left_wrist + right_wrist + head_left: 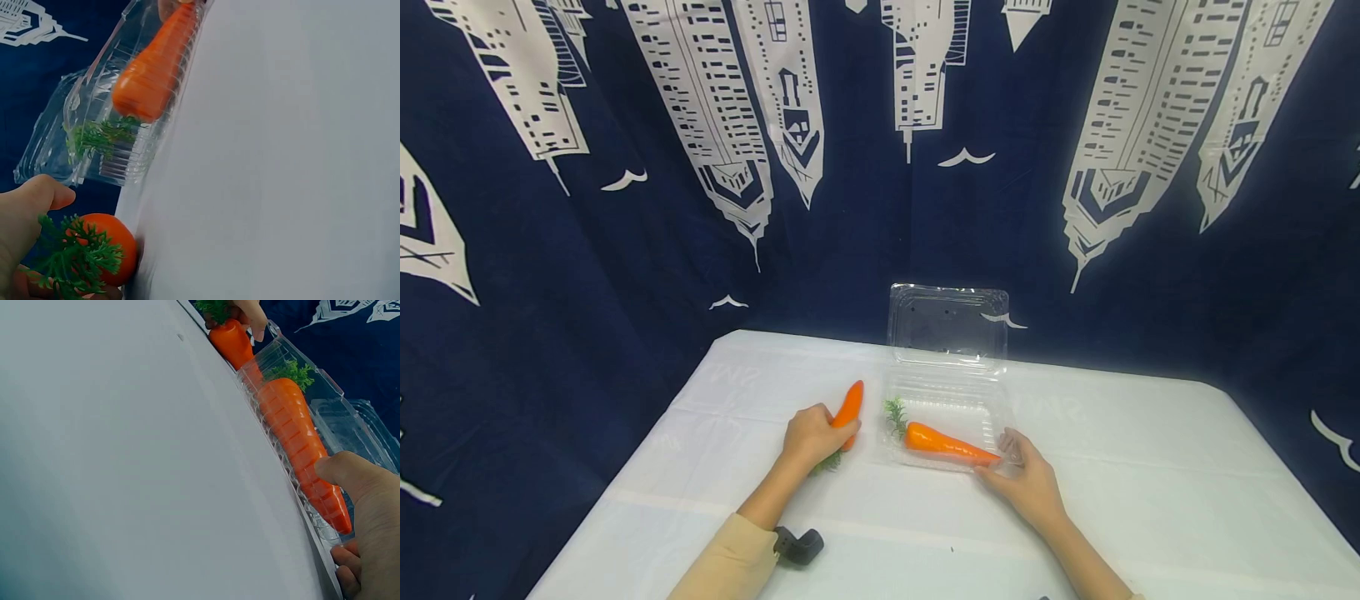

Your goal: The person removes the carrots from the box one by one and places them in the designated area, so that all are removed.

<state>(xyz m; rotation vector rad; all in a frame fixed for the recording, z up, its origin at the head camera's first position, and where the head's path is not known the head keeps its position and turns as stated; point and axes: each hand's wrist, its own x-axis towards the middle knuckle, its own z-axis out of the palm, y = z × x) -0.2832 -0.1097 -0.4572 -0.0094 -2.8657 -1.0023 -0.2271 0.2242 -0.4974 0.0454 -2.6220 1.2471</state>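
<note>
My left hand (816, 435) grips an orange carrot (850, 406) just left of a clear plastic clamshell container (891, 457). This carrot's tip points away from me, and its green leafy top (81, 256) hangs out near the wrist. A second carrot (943, 442) lies inside the container's base, its leaves (896, 414) at the left and its tip at the right. The container's lid (950, 321) stands raised at the back. With the thumb along the front wall, my right hand (1026, 483) holds the container's front right corner; some of its fingers are partly hidden in the right wrist view.
The container and both carrots are on a table with a white cloth (1135, 467). Behind hangs a dark blue curtain (865, 242) printed with white buildings. A black curved object (801, 546) sits beside the left sleeve (730, 558).
</note>
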